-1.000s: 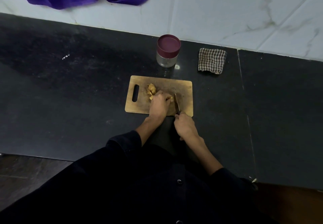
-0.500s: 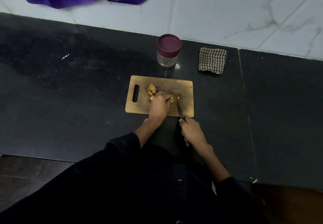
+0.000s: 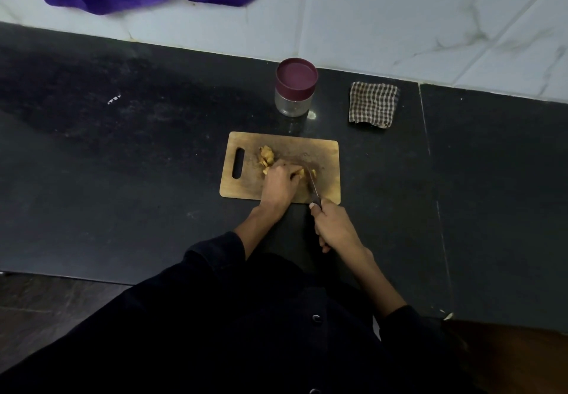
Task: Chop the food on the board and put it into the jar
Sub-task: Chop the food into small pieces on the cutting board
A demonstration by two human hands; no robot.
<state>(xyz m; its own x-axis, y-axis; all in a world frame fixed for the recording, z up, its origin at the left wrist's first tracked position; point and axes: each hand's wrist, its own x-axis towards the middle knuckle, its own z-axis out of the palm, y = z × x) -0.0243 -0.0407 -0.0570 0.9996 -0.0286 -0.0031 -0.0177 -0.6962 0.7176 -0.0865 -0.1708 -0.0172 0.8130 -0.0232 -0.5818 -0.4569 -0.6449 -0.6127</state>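
Both hands work at the near edge of the wooden cutting board (image 3: 322,153) on the dark bench (image 3: 123,178). Left hand (image 3: 278,183) lies knuckles-up with curled fingers holding down a piece of yellowish food (image 3: 301,173). Right hand (image 3: 333,227) grips the handle of a knife (image 3: 313,185); the blade slants forward just right of the left hand's fingers, against the food. More chopped pieces (image 3: 266,156) lie just beyond the left hand. Beyond the board, ahead of both hands, stands the glass jar (image 3: 292,104), maroon lid (image 3: 296,78) on. A checked cloth (image 3: 373,104) lies ahead of the right hand.
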